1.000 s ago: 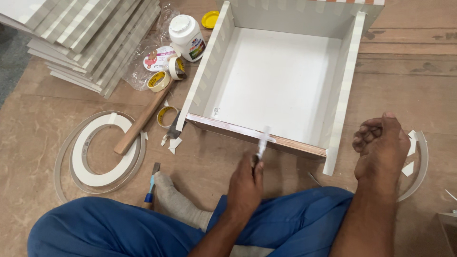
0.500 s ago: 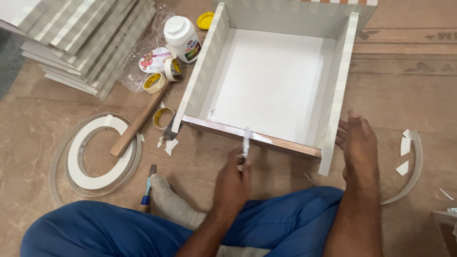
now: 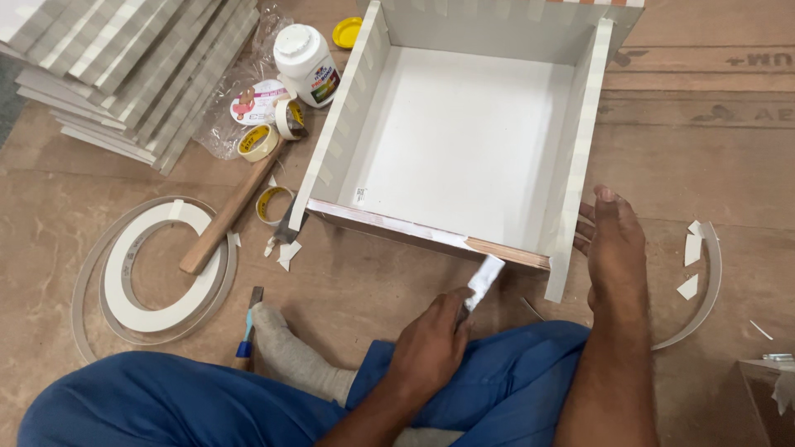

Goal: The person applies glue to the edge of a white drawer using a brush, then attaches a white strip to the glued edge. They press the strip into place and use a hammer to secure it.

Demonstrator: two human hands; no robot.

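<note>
An open white drawer box lies on the brown floor in front of my crossed legs. Its near front edge is smeared white on the left and bare brown on the right. My left hand grips a small flat spreader coated in white. The spreader's tip sits just below the bare part of that edge. My right hand lies flat against the near end of the box's right side panel, fingers extended.
Grey-edged boards are stacked at the top left. Beside them are a white glue bottle, a yellow lid, tape rolls, a wooden-handled hammer, coiled edge banding and a blue-handled chisel. A curved strip lies to the right.
My left hand has carried the spreader rightward along the front edge. My right hand left the floor and came forward onto the box's right side panel.
</note>
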